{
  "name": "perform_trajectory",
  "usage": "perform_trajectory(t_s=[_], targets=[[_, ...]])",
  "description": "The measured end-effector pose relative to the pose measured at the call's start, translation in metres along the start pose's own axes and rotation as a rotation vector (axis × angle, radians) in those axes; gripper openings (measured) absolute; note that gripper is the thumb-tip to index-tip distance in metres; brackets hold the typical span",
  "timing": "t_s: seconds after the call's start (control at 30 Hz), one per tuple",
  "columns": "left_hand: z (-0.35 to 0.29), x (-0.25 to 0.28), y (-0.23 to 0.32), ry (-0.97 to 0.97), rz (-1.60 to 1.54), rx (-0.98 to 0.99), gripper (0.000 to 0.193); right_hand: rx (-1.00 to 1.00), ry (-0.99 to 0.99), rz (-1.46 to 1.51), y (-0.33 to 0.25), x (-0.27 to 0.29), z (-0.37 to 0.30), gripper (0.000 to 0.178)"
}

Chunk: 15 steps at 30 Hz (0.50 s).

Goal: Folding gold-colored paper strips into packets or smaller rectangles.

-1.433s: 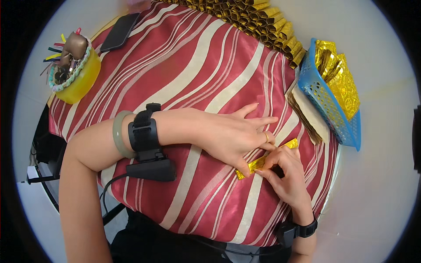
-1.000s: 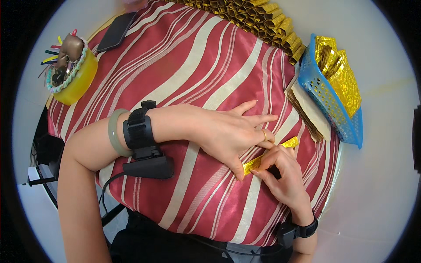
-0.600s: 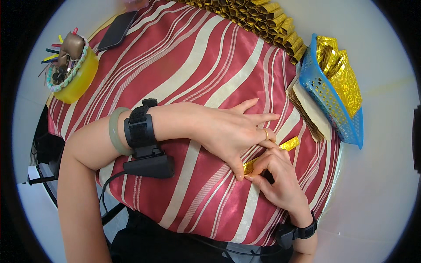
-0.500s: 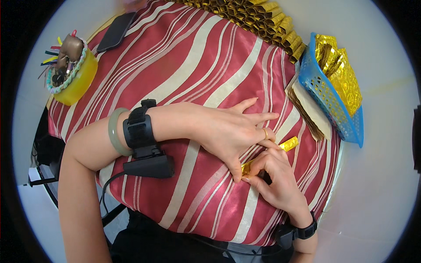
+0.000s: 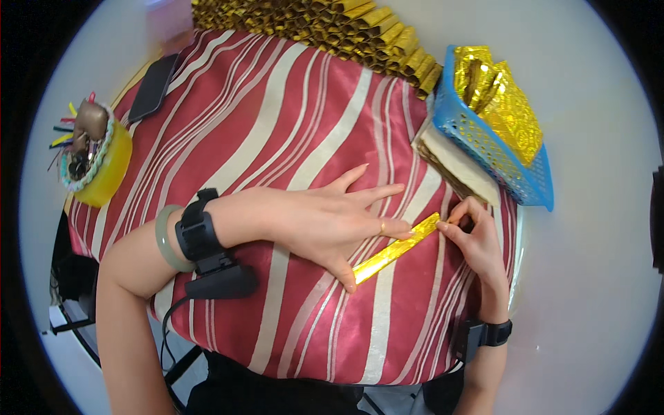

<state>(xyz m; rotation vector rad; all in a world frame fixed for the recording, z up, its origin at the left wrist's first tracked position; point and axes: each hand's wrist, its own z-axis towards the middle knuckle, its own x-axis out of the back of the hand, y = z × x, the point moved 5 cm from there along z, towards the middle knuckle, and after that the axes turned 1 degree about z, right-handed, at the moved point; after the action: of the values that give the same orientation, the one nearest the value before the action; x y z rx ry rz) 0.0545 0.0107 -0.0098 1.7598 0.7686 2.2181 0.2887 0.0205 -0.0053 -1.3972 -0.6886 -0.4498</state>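
Observation:
A narrow folded strip of gold foil paper point(image 5: 395, 250) lies slantwise on the red-and-white striped cloth point(image 5: 304, 339). My left hand point(image 5: 325, 221) is spread flat beside it, its thumb at the strip's lower left end and a ringed finger touching its upper edge. At the upper right end, my right hand point(image 5: 477, 238) has thumb and fingertips pinched together on the strip's tip. A pale bangle point(image 5: 166, 238) and a black strapped device point(image 5: 211, 245) sit on my left forearm. Another black device point(image 5: 477, 337) is strapped to my right wrist.
Many gold paper rolls point(image 5: 304, 31) are stacked along the far edge. A blue basket point(image 5: 477, 142) with gold sheets point(image 5: 515, 114) stands at the right, beside a paper stack point(image 5: 460, 166). Far left are a yellow cup point(image 5: 107, 169) of small tools, a dark phone point(image 5: 153, 88) and a blurred purple container point(image 5: 169, 28).
My right hand has moved from the strip's lower left end up to its upper right end. More of the gold strip shows now. The whole view has shifted slightly.

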Motion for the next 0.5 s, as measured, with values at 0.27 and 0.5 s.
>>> perform_trajectory(t_s=[0.27, 0.5], targets=[[-0.002, -0.001, 0.0, -0.081, -0.014, 0.017, 0.067, 0.177, -0.06, -0.107, -0.035, -0.026, -0.01, 0.024], [-0.002, 0.003, 0.006, -0.087, 0.064, -0.012, 0.062, 0.066, -0.043, 0.013, -0.017, -0.014, -0.004, 0.025]])
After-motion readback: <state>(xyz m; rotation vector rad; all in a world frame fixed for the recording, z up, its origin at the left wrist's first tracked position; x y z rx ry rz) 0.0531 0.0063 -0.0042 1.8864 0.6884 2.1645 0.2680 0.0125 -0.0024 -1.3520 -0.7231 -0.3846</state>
